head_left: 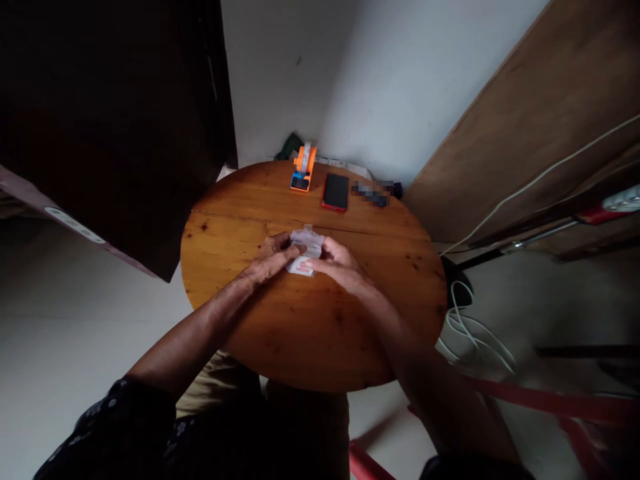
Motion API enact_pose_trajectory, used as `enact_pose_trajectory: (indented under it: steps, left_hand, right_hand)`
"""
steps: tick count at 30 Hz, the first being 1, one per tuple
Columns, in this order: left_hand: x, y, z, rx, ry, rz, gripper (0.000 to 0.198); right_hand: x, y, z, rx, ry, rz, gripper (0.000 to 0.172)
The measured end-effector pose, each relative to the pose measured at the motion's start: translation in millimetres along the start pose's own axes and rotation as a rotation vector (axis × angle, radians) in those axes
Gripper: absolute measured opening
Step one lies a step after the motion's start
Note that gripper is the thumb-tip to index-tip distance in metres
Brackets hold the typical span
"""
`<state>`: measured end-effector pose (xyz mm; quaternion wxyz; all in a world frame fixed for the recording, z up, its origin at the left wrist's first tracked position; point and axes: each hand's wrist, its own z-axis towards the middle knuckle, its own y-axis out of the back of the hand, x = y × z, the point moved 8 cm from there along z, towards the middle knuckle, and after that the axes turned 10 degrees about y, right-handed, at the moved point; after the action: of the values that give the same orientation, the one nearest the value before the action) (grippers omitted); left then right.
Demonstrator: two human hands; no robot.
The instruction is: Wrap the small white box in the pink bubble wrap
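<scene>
A small white paper packet [304,267] with red print is held over the middle of the round wooden table, its upper part folded or creased. My left hand [276,255] grips its left side, with the thumb lying across the paper. On the other side my right hand [341,259] pinches the right edge between thumb and fingers. A small pale strip sticks out past the packet's far edge; I cannot tell what it is. The fingers under the paper are hidden.
At the table's [310,333] far side stand an orange tape dispenser [305,163], a dark-screened phone [335,191] with red edges, and a blurred dark object [370,193]. A wall rises behind. White cable [470,327] lies coiled on the floor at right, near red bars [550,398].
</scene>
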<state>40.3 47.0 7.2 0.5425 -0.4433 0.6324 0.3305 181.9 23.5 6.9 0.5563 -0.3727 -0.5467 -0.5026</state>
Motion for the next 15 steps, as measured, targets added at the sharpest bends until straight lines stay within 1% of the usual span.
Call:
enact_pose_trajectory:
  steps: [3,5,10,15]
  left_hand:
    - [1.1,-0.8,-0.1,0.030,0.024,-0.075,0.044]
    - [1.9,-1.0,0.0,0.027,0.041,-0.108,0.046]
    - [2.1,-3.0,-1.5,0.016,0.089,-0.173,0.050]
    - [4.6,-4.0,-2.6,0.033,0.124,-0.168,0.047]
  right_hand:
    - [-4.7,1.3,7.0,0.042,-0.076,0.055,0.051]
    - [-5.9,2.4,8.0,0.045,-0.089,0.052,0.051]
    - [-10.5,6.8,2.6,0.002,-0.074,-0.064,0.043]
    - [-5.9,4.6,-1.6,0.014,-0.041,-0.058,0.040]
